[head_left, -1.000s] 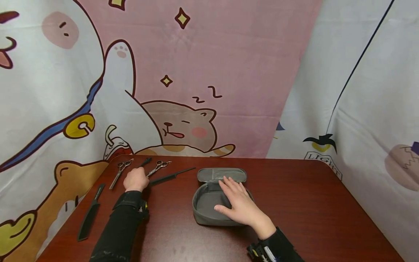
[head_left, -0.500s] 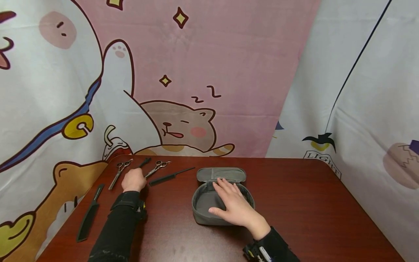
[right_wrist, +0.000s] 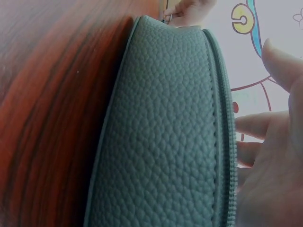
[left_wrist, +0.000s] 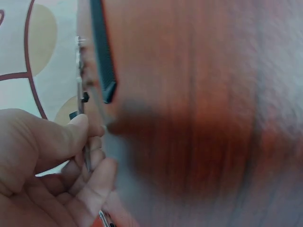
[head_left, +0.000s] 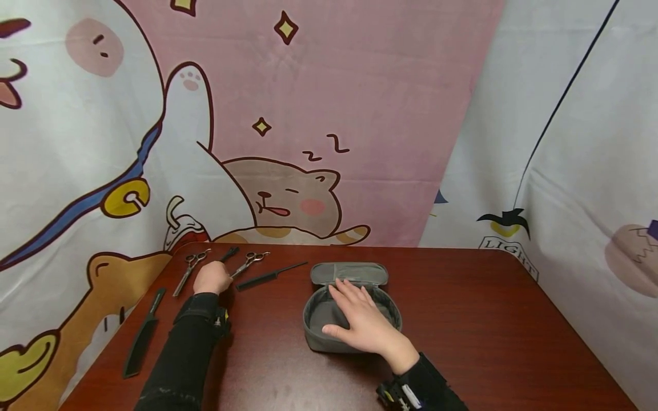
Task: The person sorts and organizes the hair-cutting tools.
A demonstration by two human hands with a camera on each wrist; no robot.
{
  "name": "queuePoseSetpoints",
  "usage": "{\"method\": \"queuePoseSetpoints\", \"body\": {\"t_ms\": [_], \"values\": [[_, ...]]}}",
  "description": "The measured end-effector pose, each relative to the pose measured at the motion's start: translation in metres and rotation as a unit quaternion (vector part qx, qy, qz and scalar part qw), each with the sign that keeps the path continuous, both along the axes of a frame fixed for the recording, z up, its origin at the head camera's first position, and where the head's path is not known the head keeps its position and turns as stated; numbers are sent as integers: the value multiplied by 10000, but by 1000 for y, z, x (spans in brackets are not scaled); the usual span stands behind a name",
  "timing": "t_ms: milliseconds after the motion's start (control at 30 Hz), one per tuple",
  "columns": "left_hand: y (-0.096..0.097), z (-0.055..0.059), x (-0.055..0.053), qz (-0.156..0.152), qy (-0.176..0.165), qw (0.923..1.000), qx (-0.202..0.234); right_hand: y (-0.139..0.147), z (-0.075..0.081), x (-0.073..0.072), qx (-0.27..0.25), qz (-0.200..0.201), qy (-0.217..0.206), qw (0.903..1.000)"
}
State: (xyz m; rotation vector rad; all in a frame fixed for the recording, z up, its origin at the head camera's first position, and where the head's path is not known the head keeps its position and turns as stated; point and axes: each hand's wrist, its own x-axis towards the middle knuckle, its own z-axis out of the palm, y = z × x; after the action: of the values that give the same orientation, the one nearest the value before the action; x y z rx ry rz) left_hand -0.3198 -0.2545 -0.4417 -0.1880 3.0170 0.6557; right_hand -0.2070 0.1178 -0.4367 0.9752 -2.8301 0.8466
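Observation:
My left hand (head_left: 212, 278) is at the back left of the table. In the left wrist view its thumb and fingers pinch a slim pair of metal scissors (left_wrist: 79, 66) by the blades; the finger rings point away from the hand, as the scissors (head_left: 250, 262) also show in the head view. To the right lies a dark tail comb (head_left: 262, 279). My right hand (head_left: 362, 322), fingers spread and straight, is over a grey zip case (head_left: 329, 344) whose lid (head_left: 349, 273) is folded back. Whether it touches the rim is not clear.
Left of my left hand lies a second pair of scissors (head_left: 189, 268). A black handle (head_left: 229, 253) pokes out behind that hand, the rest hidden. A wide dark comb (head_left: 141, 342) lies along the left edge of the brown table (head_left: 488, 319). A printed cloth (head_left: 390, 114) hangs behind.
My right hand has slid slightly left over the case. The left hand has stayed almost in place by the scissors.

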Motion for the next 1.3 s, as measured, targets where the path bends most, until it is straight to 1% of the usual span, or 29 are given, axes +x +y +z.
{"method": "queuePoseSetpoints", "body": {"t_ms": [100,167,233,333,400,467,533,667,700,767,833,900,1000,1067,1167,1233,1300], "values": [[0,1,2,101,-181,9980,596,0,0,0,-6,0,1,10000],[-2,1,2,207,-348,9932,1090,0,0,0,-4,-3,-10,10000],[-4,-1,0,315,-470,9866,1529,0,0,0,1,2,-18,10000],[-8,-3,-3,430,-605,9755,2070,0,0,0,-8,14,-51,10000],[-9,-5,-5,516,-665,9660,2445,0,-1,0,-14,18,-68,10000],[-10,-5,-6,654,-740,9523,2886,0,-1,-1,-24,14,-80,10000],[-10,-5,-6,789,-816,9350,3360,0,-1,0,-7,-8,-73,10000],[-10,-7,-4,1063,-923,8948,4238,-1,-3,1,29,-56,10,10000],[-10,-7,-4,1088,-932,8866,4399,-1,-4,1,52,-69,44,10000],[-10,-9,-3,1135,-902,8727,4662,-1,-5,1,71,-76,106,9999],[-8,-11,-2,1104,-853,8641,4836,-1,-5,2,97,-82,144,9998],[-4,-13,-1,1019,-790,8587,4959,-2,-5,2,92,-95,163,9998],[7,-12,2,923,-653,8518,5115,-4,-5,2,-80,-103,154,9998],[16,-10,5,891,-521,8485,5190,-6,-4,1,-328,-87,144,9993],[30,-3,10,780,-349,8403,5354,-12,-1,0,-829,-167,28,9964],[40,1,14,690,-227,8328,5488,-16,2,0,-1207,-315,-82,9922],[50,4,18,562,-154,8226,5656,-21,5,0,-1604,-508,-177,9856]]}}
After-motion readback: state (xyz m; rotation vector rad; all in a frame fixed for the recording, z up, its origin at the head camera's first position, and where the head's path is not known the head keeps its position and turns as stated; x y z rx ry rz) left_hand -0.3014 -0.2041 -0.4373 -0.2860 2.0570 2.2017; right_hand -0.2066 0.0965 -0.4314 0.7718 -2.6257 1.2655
